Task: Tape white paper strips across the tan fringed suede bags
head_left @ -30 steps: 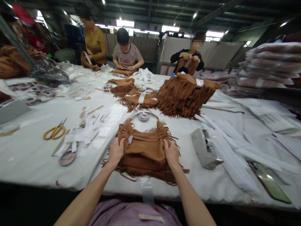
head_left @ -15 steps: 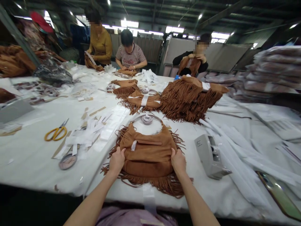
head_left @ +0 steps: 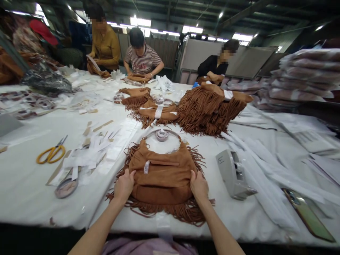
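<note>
Bag (head_left: 162,174), flat on table (head_left: 29,193).
Sits pinched at opposite sides by left hand (head_left: 124,186) and right hand (head_left: 199,186), apparently to stretch front smooth.

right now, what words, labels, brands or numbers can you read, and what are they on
No text reads with certainty.
Striped shirt: red lettering across the chest, too blurred to spell out.
Grey device: a dark mark on its side, too unclear to read.
Brown fringed bag: none that can be read.
Phone: none that can be read.
</note>
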The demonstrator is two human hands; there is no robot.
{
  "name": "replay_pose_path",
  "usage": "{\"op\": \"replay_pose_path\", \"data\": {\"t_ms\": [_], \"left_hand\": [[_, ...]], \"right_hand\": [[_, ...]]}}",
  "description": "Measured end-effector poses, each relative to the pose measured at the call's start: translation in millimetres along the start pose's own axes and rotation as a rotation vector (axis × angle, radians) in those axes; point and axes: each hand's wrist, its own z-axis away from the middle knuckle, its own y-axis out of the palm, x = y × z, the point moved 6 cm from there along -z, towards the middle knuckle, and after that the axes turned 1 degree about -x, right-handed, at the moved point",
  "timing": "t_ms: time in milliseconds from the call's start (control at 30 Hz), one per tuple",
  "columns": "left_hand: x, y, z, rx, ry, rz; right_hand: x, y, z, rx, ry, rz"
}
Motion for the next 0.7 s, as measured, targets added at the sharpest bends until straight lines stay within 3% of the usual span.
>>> {"op": "replay_pose_path", "data": {"t_ms": [400,700], "left_hand": [[2,-4.2,-5,0.008,0.001,-0.123],[8,3.6,-7,-0.015,0.018,-0.084]], "right_hand": [[3,12,-1,-0.137,-0.063,0.119],[0,11,2,-0.119,-0.057,0.092]]}}
